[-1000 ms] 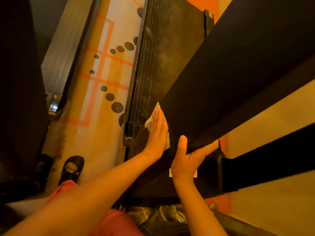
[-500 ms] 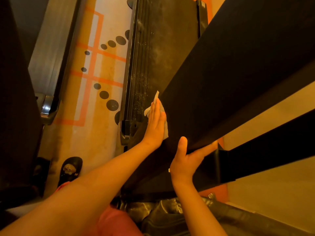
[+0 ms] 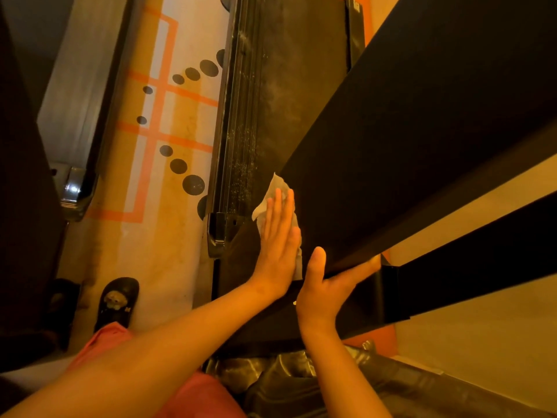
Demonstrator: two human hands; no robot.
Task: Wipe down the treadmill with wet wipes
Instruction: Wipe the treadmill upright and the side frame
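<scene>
A black slanted treadmill panel (image 3: 407, 131) runs from the upper right down to the centre. My left hand (image 3: 278, 236) lies flat on its face, fingers straight, pressing a white wet wipe (image 3: 272, 191) against it; the wipe sticks out above the fingertips. My right hand (image 3: 319, 297) holds the panel's lower edge, thumb up on the face and fingers underneath. Beyond the panel lies the dusty treadmill belt (image 3: 289, 86) with its speckled side rail (image 3: 238, 131).
The floor (image 3: 156, 131) on the left has orange lines and dark dots. A neighbouring grey machine (image 3: 78, 101) stands at the far left. My dark shoe (image 3: 117, 300) is on the floor at lower left. A black bar (image 3: 482, 267) crosses the right side. A shiny black bag (image 3: 286, 378) lies at the bottom.
My left hand with the wipe has slid slightly up the panel and back down. My right hand keeps its hold on the edge. The view has shifted a little.
</scene>
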